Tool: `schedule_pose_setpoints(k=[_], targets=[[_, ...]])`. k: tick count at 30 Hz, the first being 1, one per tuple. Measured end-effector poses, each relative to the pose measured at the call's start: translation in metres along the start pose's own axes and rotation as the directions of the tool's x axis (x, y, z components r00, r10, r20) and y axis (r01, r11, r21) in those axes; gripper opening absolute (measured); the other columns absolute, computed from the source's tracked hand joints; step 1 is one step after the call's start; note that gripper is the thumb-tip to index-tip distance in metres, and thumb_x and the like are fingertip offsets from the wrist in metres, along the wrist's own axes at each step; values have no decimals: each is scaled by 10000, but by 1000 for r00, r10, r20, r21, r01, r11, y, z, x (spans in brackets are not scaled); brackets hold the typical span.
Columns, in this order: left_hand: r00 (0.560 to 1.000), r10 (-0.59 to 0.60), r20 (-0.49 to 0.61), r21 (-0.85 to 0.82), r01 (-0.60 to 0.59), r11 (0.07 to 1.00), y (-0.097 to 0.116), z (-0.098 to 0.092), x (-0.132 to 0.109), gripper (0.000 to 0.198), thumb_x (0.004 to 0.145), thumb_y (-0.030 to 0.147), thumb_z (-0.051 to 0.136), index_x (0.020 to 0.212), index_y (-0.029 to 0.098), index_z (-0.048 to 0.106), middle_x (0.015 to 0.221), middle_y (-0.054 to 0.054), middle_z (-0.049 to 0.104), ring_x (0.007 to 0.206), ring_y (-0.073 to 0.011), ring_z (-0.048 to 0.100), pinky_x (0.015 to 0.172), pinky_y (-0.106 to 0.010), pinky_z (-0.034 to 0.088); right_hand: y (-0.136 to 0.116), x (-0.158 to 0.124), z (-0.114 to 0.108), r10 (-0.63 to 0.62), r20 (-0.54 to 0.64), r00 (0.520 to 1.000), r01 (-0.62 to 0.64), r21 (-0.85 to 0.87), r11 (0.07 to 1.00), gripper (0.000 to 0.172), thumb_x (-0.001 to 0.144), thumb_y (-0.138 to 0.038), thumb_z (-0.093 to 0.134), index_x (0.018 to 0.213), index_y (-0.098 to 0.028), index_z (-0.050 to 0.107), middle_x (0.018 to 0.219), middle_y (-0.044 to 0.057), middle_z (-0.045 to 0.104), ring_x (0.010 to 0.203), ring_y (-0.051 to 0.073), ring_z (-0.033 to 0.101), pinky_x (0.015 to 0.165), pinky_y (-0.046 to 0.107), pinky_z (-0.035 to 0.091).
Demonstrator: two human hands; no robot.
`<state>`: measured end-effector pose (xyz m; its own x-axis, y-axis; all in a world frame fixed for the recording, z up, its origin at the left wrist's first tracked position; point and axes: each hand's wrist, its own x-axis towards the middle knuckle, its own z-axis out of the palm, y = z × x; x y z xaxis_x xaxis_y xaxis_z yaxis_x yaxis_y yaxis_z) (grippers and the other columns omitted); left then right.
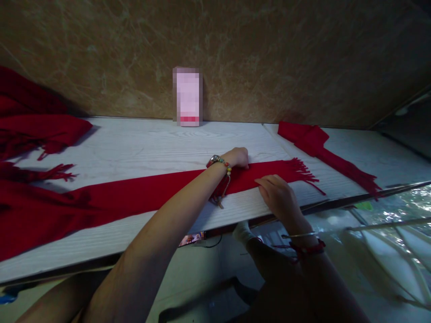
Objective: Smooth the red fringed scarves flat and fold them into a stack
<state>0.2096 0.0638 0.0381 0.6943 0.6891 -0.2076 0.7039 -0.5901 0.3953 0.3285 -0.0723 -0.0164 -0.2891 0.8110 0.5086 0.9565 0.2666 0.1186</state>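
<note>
Long flat red fringed scarf (134,194)

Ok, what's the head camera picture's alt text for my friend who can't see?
A person's left hand and right hand are at a long red fringed cloth stretched across a white wood-grain tabletop. A red cloth heap lies at the picture's left, a smaller red piece at its right. Behind, a pixelated pink rectangle stands against a brown marbled wall.

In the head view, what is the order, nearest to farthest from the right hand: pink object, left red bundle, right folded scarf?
From the right hand:
1. Folded scarf, to its right
2. Pink object, by the wall
3. Red bundle, far left
</note>
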Motion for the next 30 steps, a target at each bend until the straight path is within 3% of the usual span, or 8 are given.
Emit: schedule_pose_setpoints(k=[4,9,20,30], targets=[[999,28,47,-29,-26,999,-1,-4,2,250,727,172,670,970,129,713,911,-81,728,893,-190,642,794,-239,471,-1,-4,2,-8,-85,996,9,10,1000,260,837,-60,467,857,-187,692,745,61,658,683,193,561,667,318,491],[996,64,58,-107,-58,993,-4,-4,2,291,756,157,631,1033,96,692,986,-93,718,889,-177,642,758,-223,469,-3,-5,5,-20,-173,985,25,27,999,243,846,-67,464,884,-163,684,767,75,659,703,194,574,664,316,506],[998,46,-44,-281,-57,958,-6,10,6,321,785,152,628,1103,124,656,1085,-78,695,901,-150,642,766,-200,469,1,-8,2,24,-141,990,-24,1,1000,268,831,-78,469,902,-189,702,782,76,667,736,210,587,689,354,513],[997,46,-60,-316,-63,947,-8,12,7,284,769,145,647,1052,135,672,1045,-70,706,887,-154,642,797,-224,475,3,-6,2,-64,-151,986,67,14,998,229,857,-91,481,895,-175,690,767,72,655,711,192,569,663,318,492]])
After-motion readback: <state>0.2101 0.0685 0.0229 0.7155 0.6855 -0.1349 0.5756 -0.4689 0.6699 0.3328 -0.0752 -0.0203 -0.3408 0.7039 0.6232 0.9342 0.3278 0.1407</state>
